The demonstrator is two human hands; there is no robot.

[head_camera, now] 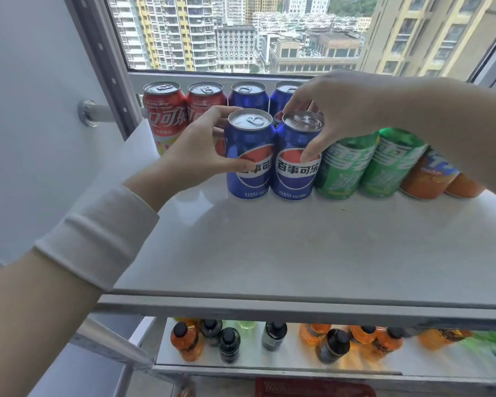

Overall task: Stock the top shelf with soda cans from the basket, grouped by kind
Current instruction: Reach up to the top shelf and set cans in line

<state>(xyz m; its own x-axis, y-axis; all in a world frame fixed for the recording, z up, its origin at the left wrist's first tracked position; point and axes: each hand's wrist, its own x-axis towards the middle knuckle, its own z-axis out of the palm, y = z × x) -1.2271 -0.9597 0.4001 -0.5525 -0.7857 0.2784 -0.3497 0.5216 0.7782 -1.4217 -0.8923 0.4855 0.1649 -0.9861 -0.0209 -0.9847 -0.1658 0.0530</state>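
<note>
Head view. Your left hand (pixel 198 147) grips the left Pepsi can (pixel 248 179). The thumb lies across the front at the logo, and the fingers curl round the far side just under the rim. Your right hand (pixel 338 110) holds the right Pepsi can (pixel 294 179). The thumb presses the front at the logo, and the fingertips come down over the back of the rim.

Both blue cans are upright and touch side by side, with their bases appearing to meet the top shelf (pixel 298 247) in the front row.

Behind them, two red Coca-Cola cans (pixel 163 110) stand at the left of the back row. Two more blue cans (pixel 248 96) stand beside those, the second partly hidden by your right hand.

Just right of the held pair are two green Sprite cans (pixel 344 167), then orange Fanta cans (pixel 430 176), their tops covered by your right forearm.

The lower shelf (pixel 269 365) carries capped bottles (pixel 186 339), some orange and some dark. A window (pixel 241 32) runs behind the back row.
</note>
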